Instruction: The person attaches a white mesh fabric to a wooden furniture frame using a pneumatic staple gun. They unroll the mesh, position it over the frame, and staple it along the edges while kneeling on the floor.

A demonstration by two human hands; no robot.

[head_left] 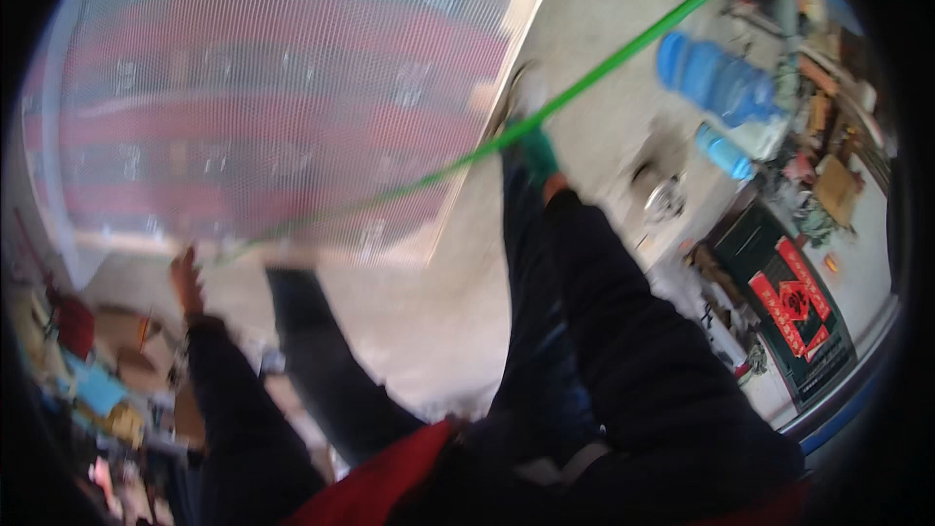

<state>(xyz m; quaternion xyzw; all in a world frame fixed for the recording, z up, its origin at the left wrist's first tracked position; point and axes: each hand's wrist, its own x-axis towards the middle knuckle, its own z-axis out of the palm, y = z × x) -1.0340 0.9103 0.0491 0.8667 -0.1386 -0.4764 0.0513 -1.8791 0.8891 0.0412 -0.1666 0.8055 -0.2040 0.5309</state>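
A long green strap (pixel 623 56) runs from the upper right down across a large stack wrapped in a clear, finely ribbed sheet (pixel 273 88); red and grey bands show through. My right hand (pixel 539 154), in a green glove, is closed on the strap beside the stack's right edge. My bare left hand (pixel 185 282) is near the stack's lower left edge, fingers somewhat apart. The strap's lower end fades out close to those fingers, and I see nothing held there. Motion blurs both hands.
Right of the stack, a large blue water jug (pixel 716 78) and a light-blue bottle (pixel 724 150) lie near a round metal piece (pixel 664 197). Clutter lines the right side by a dark green panel with red paper strips (pixel 838 356). Cardboard boxes (pixel 131 346) stand at lower left.
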